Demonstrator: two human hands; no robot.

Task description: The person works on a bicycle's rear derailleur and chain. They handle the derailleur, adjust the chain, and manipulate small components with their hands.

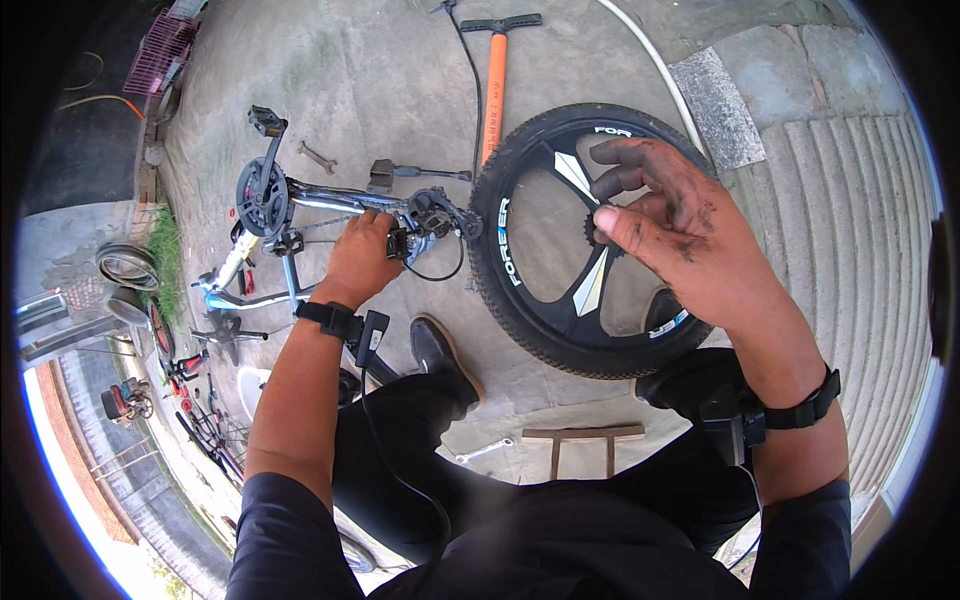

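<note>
My left hand [365, 250] is closed around the rear of an upside-down bicycle frame [230, 270], beside the dark derailleur [435, 212] and chain. My right hand [680, 235], smudged with dark grime, is over the hub [592, 232] of a black three-spoke wheel [530, 335] with a knobbly tyre. Its fingers are curved and apart; whether they touch the hub is unclear. The crankset [262, 200] with pedals sits at the frame's upper left.
An orange pump [493, 110], small wrench [317, 156], silver wrench [480, 450] and wooden stool [582, 434] lie around my feet. Coiled tyres [127, 267], other bicycle parts [200, 415] and a pink crate [160, 55] are leftward. A ridged concrete slope [830, 250] is at right.
</note>
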